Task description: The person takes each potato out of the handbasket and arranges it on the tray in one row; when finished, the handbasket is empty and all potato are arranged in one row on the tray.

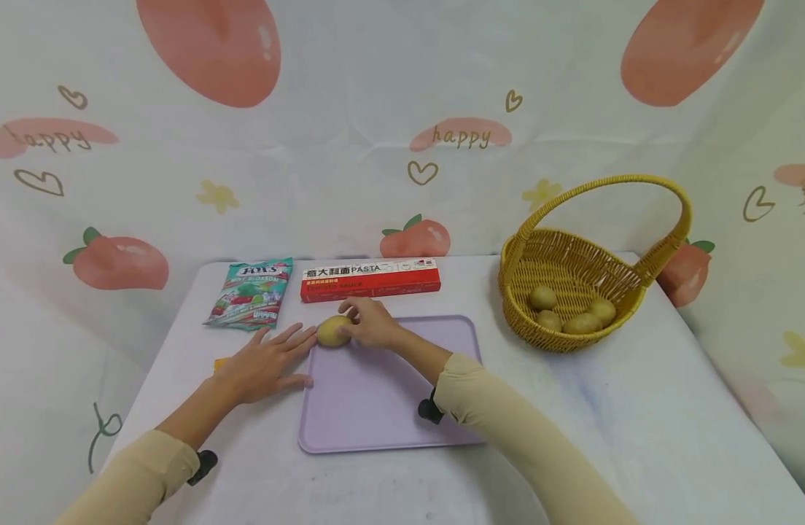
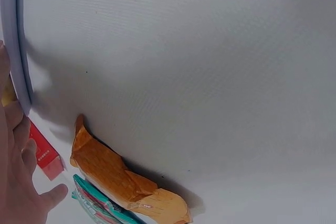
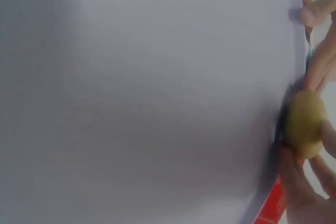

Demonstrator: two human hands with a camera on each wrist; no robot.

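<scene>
At the back left corner of a lilac tray [image 1: 370, 408], my right hand [image 1: 374, 323] holds a potato [image 1: 333, 331] between thumb and fingers. The right wrist view shows the same potato [image 3: 303, 124] at the tray's rim. My left hand [image 1: 261, 367] reaches in from the left with its fingers extended, their tips right at the potato and the thumb at the tray's left edge. Beside that hand, in the left wrist view, lies an orange-brown packet [image 2: 113, 174], mostly hidden by the hand in the head view.
Behind the tray lies a red and white pasta box [image 1: 371, 279], with a teal candy bag [image 1: 250, 294] to its left. A yellow wicker basket [image 1: 520, 321] with a tall handle stands at the back right, several potatoes [image 1: 581, 323] inside. A printed cloth hangs behind the table.
</scene>
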